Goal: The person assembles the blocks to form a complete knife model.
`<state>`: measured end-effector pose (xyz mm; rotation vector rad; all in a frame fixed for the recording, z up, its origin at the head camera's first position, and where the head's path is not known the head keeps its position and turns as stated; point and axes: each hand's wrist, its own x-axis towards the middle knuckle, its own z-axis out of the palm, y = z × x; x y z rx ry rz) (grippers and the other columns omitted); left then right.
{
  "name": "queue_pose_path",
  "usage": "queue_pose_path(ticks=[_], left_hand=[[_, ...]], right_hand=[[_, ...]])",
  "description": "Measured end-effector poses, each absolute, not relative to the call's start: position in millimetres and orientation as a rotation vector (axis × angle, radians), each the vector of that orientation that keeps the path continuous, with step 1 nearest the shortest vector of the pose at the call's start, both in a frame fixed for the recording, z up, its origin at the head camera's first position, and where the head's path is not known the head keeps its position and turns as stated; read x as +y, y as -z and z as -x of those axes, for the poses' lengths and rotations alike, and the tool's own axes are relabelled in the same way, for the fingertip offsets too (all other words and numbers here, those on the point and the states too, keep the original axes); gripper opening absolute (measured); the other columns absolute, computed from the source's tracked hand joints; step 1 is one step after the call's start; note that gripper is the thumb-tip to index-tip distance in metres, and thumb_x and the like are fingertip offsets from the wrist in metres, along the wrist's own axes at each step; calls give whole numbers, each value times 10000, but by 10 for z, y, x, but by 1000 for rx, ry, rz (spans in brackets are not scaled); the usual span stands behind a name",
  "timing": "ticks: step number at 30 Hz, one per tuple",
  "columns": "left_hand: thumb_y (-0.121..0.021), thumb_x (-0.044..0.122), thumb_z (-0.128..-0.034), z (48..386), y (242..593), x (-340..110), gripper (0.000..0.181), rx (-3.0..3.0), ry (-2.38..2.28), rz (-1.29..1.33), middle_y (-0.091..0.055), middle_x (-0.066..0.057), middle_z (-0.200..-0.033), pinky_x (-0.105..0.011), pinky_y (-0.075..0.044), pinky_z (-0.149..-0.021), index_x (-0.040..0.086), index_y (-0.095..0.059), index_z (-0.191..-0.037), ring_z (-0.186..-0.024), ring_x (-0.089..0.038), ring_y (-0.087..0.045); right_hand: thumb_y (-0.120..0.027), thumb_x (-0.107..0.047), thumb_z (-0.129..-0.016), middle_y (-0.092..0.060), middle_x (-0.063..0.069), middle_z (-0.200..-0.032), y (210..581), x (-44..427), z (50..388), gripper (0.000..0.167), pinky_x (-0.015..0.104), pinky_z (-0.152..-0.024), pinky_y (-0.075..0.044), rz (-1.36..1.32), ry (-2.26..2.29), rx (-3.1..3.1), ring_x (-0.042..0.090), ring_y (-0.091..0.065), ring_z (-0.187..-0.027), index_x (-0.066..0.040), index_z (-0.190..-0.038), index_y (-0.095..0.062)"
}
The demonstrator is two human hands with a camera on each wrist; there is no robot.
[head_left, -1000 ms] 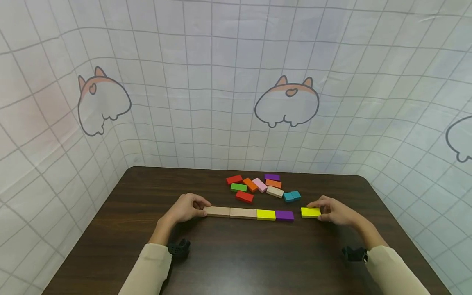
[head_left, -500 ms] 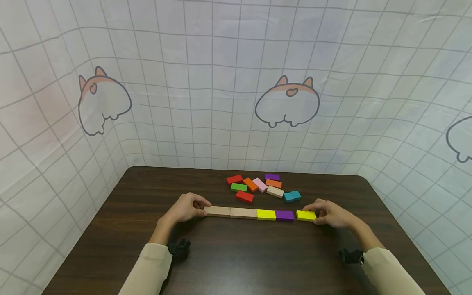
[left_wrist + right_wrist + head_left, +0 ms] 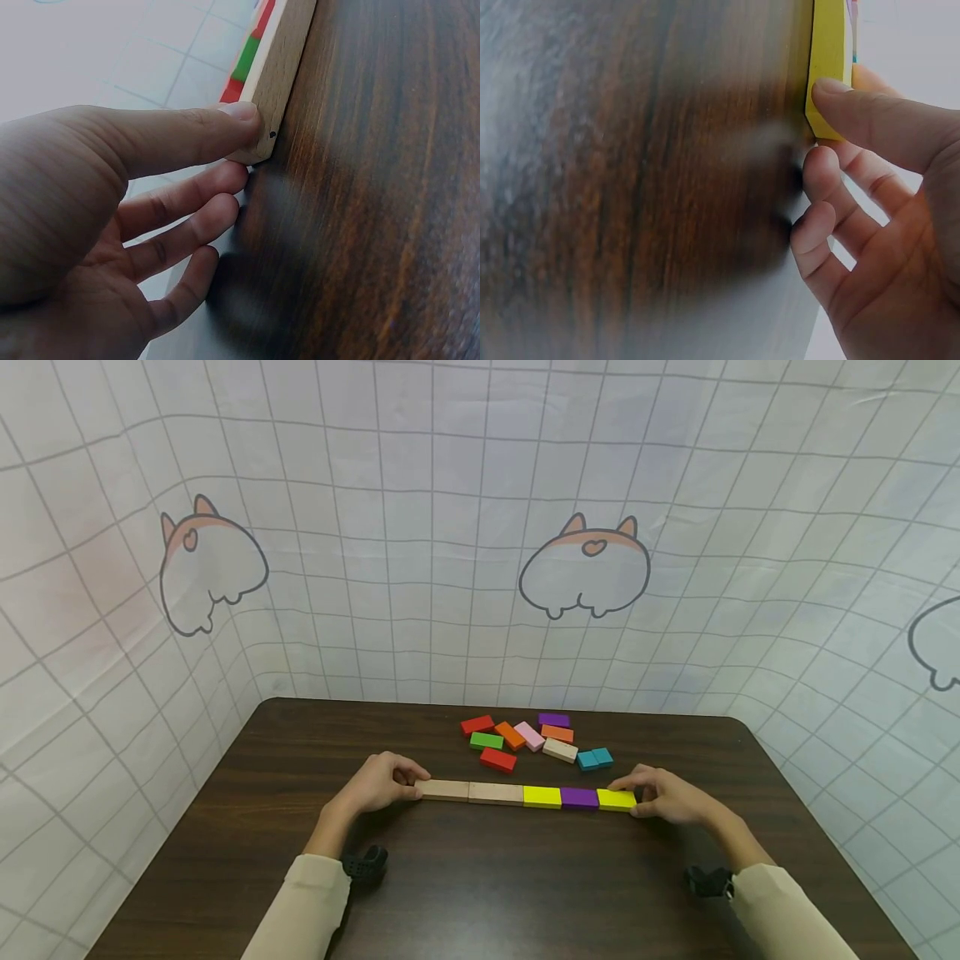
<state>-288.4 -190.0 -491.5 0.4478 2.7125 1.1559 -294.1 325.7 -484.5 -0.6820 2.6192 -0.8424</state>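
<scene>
A straight row of blocks lies across the table: a plain wooden block [image 3: 442, 790] at the left end, another wooden block [image 3: 495, 793], a yellow block [image 3: 542, 797], a purple block [image 3: 580, 798] and a yellow end block [image 3: 617, 800]. My left hand [image 3: 378, 783] grips the left end of the row, and in the left wrist view its thumb lies on the wooden block [image 3: 281, 67]. At the other end my right hand [image 3: 675, 795] pinches the yellow end block, whose near end [image 3: 826, 45] shows under the thumb in the right wrist view.
Behind the row lie loose blocks: red [image 3: 498, 760], green [image 3: 487, 741], orange [image 3: 510, 735], pink [image 3: 528, 736], purple [image 3: 553, 720], a cream one [image 3: 559, 750] and blue ones [image 3: 595, 759]. A gridded curtain [image 3: 450, 610] hangs behind the dark table [image 3: 480, 885].
My right hand has slid the yellow end block leftward, closing the gap to the purple block. My left hand has kept its place at the wooden block.
</scene>
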Motion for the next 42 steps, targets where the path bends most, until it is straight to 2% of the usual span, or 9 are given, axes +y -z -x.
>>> queue_pose_path(ticks=[13,37,42], left_hand=[[-821,124,-867,2875,4895,-1881,205,2717,-1141,-419,-694,32,-877,-298,-516,-696,180,-804,-1063,-765,-128,-607],[-821,123,-867,2871,4884,-1905,201,2720,-1141,-445,-694,10,-868,-284,-495,-671,155,-803,-1065,-743,-127,-586],[-823,127,-866,2876,4890,-1907,200,2727,-1131,-453,-697,19,-865,-280,-493,-670,162,-805,-1062,-738,-120,-584]], right_hand=[[-735,-81,-926,-583,74,-1084,4836,3224,2931,387,244,-635,-449,697,869,2611,142,-513,-701,-138,-1307,-706],[-741,-83,-921,-585,81,-1080,4842,3212,2946,395,245,-647,-438,701,888,2618,166,-500,-747,-115,-1312,-703],[-747,-104,-923,-586,113,-1124,4826,3223,2959,418,239,-634,-454,689,891,2586,151,-514,-717,-95,-1335,-682]])
